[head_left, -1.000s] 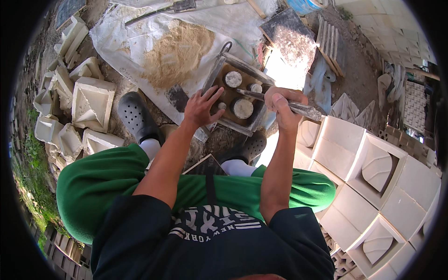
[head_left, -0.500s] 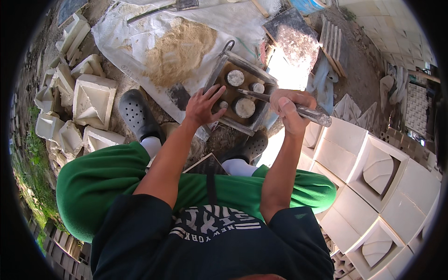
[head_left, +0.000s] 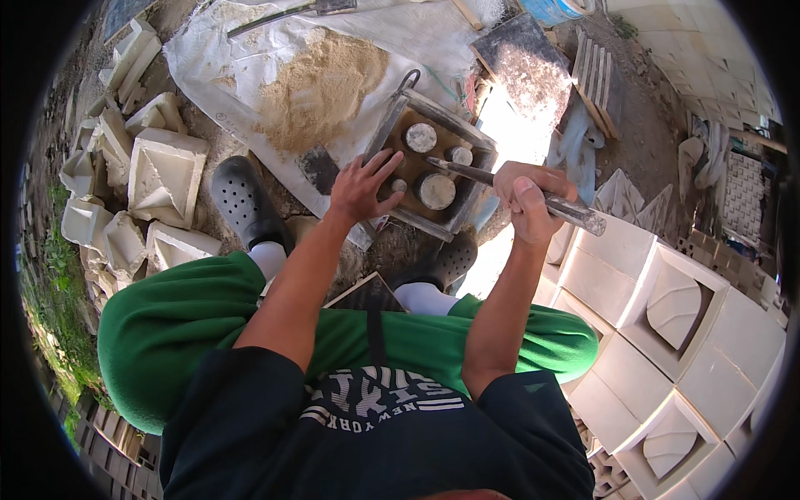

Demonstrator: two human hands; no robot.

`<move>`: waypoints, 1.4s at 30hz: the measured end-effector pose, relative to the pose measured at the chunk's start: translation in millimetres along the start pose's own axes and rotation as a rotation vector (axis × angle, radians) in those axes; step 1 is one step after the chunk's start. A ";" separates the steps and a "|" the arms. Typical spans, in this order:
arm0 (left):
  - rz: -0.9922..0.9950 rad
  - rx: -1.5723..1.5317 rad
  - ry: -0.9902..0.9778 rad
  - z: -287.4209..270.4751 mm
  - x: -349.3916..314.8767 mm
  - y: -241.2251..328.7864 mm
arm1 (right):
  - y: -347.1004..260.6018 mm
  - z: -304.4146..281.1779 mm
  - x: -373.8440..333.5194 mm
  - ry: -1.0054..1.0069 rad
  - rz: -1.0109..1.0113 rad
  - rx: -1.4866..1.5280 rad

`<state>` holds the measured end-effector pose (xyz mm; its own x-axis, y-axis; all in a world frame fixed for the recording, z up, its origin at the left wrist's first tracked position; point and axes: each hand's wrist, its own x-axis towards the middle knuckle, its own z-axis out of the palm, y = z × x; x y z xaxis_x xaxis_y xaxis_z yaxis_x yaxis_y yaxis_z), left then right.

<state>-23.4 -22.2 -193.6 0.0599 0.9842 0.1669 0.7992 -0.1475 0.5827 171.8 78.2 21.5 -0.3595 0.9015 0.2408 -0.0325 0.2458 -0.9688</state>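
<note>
A square mould box [head_left: 398, 117] with dark walls sits on the ground before me, filled with brown material. Several round pale-topped plugs stand in it, among them a large one [head_left: 436, 192] and a smaller one [head_left: 458, 156]. My right hand [head_left: 533, 196] is wrapped round a long dark rod [head_left: 473, 172], thick at the hand end and narrowing to a tip. That tip lies over the fill between the plugs. My left hand [head_left: 363, 190] rests over the box's left wall, fingers spread, with the thumb beside a small plug [head_left: 399, 185].
A heap of sand [head_left: 321, 87] lies on a white sheet [head_left: 225, 62], with a long-handled tool [head_left: 287, 17] behind it. Pale cast blocks [head_left: 167, 179] are piled at left; square moulded blocks [head_left: 612, 267] stand at right. A dark board [head_left: 521, 67] lies beyond the box.
My right hand has shifted slightly to the right, and the rod's thick end has moved right and a little nearer to me. My left hand stays on the box wall.
</note>
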 end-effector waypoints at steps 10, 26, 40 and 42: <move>0.001 0.023 -0.019 1.9 -0.7 -0.1 | 21.2 3.5 -3.2 0.045 0.088 -0.056; -0.005 0.005 -0.032 -0.7 0.4 1.8 | -3.9 1.0 -0.1 0.023 -0.015 -0.051; -0.007 0.004 -0.029 -2.1 1.5 1.3 | 2.4 4.7 -3.5 0.146 -0.029 -0.072; -0.010 -0.024 -0.034 -4.1 0.7 2.1 | -6.0 7.4 -2.0 0.167 -0.048 -0.057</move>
<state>-24.2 -22.1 -189.0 0.0730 0.9883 0.1342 0.7854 -0.1399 0.6030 165.9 72.4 26.4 -0.1986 0.9336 0.2982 0.0089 0.3059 -0.9520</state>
